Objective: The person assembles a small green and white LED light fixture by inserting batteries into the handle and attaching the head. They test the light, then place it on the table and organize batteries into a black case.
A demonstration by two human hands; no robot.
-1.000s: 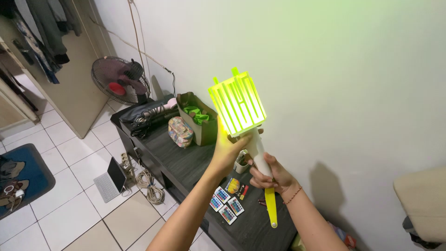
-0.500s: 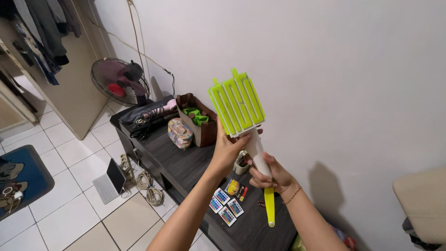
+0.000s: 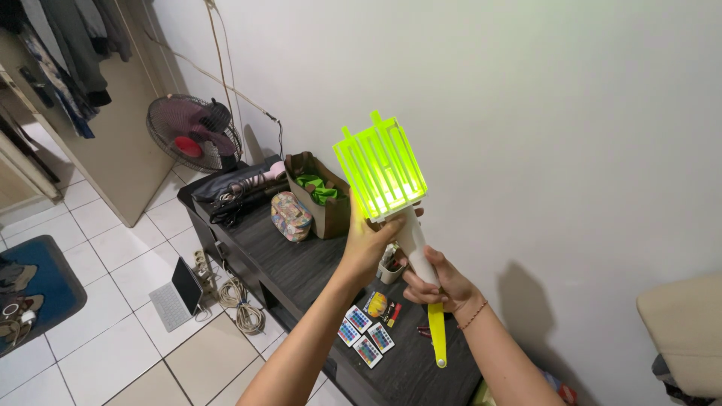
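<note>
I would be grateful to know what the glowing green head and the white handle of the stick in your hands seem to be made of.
The green head looks like translucent plastic or acrylic: light shines through its slatted panels and the edges glow. The white handle, gripped by the right hand while the left hand steadies the head's base, appears to be smooth opaque plastic with a faint sheen.

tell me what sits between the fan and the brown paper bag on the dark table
In the head view, a black bag with a hair tool lies between the fan and the brown paper bag; a patterned pouch sits beside the brown paper bag.

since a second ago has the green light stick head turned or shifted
Yes. The light stick head has turned its broad face rightward, toward the wall, while staying above the brown box.
</note>
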